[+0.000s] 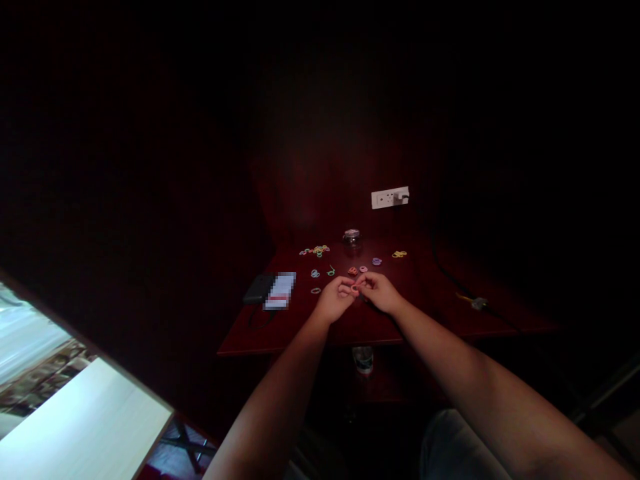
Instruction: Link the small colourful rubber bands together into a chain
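Note:
Above the dark red table, my left hand (336, 298) and my right hand (380, 291) meet and pinch one small pinkish-orange hair tie (355, 289) between their fingertips. Just beyond my fingers lie an orange bunch of hair ties (353, 271) and a pink one (363, 269). A purple bunch (377, 261) and a yellow bunch (399, 254) sit further right. To the left are light blue ties (315, 273), a green one (331, 271) and a pale ring (315, 291). A mixed-colour pile (318, 251) is spread at the back left.
A clear jar (353, 239) stands near the back wall, below a white socket panel (390, 198) with a plug. A phone with a blurred screen (280, 291) and a black case (258, 289) lie left. A cable with a connector (479, 303) is at right. A cup (363, 360) stands below the table edge.

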`<state>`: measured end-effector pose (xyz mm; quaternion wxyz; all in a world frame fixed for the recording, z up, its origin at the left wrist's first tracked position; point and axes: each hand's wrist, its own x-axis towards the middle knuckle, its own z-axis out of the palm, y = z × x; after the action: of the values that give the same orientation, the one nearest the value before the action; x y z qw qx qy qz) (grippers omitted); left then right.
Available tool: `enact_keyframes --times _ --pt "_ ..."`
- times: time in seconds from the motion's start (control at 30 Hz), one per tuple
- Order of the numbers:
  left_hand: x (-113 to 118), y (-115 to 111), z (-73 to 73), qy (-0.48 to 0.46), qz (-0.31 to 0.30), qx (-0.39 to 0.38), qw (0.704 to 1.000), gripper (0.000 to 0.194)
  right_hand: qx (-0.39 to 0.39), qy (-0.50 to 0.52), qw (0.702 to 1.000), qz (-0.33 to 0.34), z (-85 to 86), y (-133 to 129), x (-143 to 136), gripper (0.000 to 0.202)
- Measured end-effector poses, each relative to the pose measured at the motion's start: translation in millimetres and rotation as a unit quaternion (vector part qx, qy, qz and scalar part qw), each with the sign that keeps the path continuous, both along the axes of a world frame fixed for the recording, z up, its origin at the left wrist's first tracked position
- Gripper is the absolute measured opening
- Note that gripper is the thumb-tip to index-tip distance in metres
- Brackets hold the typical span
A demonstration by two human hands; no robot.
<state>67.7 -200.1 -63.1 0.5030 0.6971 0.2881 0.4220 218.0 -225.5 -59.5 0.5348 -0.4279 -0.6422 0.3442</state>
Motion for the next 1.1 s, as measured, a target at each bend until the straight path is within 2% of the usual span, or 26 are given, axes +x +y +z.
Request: enact_keyframes --times 0.4,0.77,1.1 --pt "0.0 -1.4 4.1 0.012 0.017 0.017 1.000 0.025 -0.008 -0.005 1.000 0.008 0.0 0.4 0.5 0.023" --pt "0.3 7.1 -3.3 -0.001 0.049 0.002 0.999 0.020 -0.010 -0.015 1.000 0.010 5.1 -4.3 -1.1 0.022" --pt "1.7 3.1 2.9 0.014 0.069 -0.007 0.997 0.013 -0.007 -0.042 0.999 -0.004 -0.5 -0.2 1.8 0.020"
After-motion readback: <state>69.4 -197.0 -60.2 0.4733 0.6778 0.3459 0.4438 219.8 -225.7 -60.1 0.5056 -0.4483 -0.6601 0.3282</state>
